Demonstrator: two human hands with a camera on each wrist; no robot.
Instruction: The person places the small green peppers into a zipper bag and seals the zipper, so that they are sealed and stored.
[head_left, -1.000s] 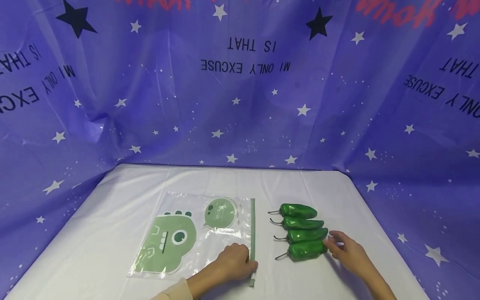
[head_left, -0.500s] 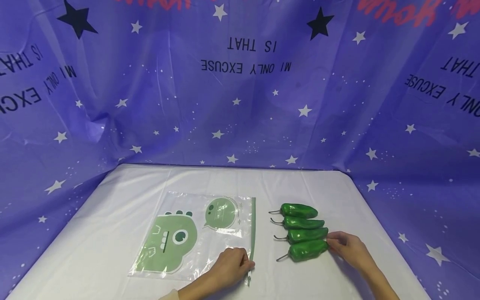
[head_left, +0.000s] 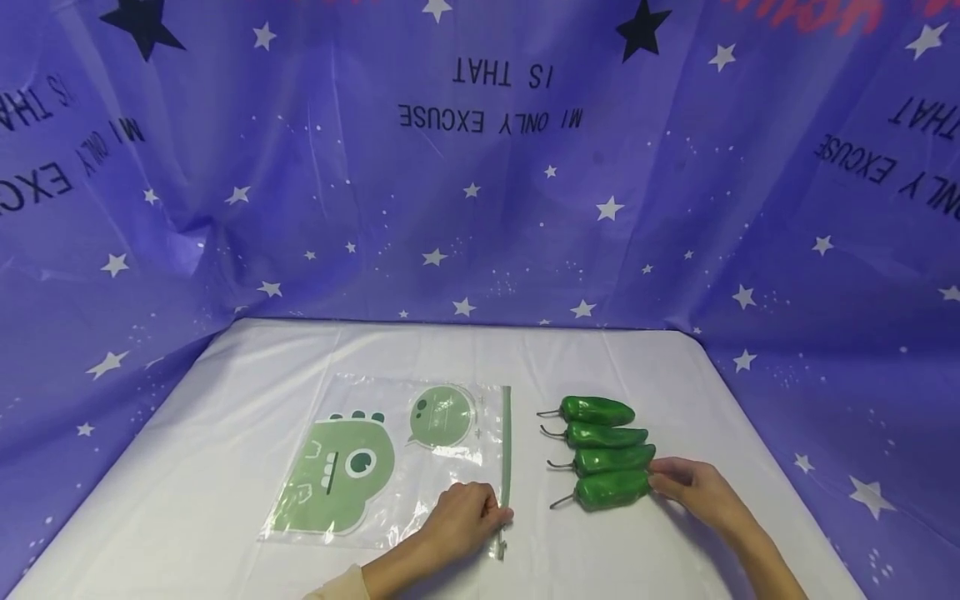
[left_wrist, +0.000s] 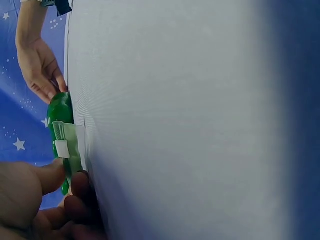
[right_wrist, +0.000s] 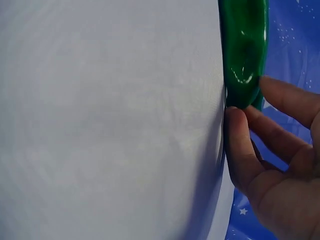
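A clear zip bag (head_left: 341, 467) with a green cartoon monster print lies flat on the table. My left hand (head_left: 467, 514) rests across its near right corner. Thumb and fingers pinch the green zip edge beside a small white tab (left_wrist: 61, 149), as the left wrist view shows. To the right lie several green peppers in a stacked row, stems leftward. My right hand (head_left: 697, 487) is at the rounded end of the nearest pepper (head_left: 611, 490). In the right wrist view, the thumb meets one side of that pepper (right_wrist: 244, 50) and fingertips (right_wrist: 236, 117) its end.
A white cloth covers the table (head_left: 420, 346). A purple curtain (head_left: 487, 233) with stars and lettering surrounds it at the back and both sides. A narrow strip of cloth separates the bag's zip edge from the pepper stems.
My right thumb and fingers have come closer around the nearest pepper's end, and that pepper has shifted slightly left. My left hand stays at the bag's zip edge. The head view has tilted slightly down.
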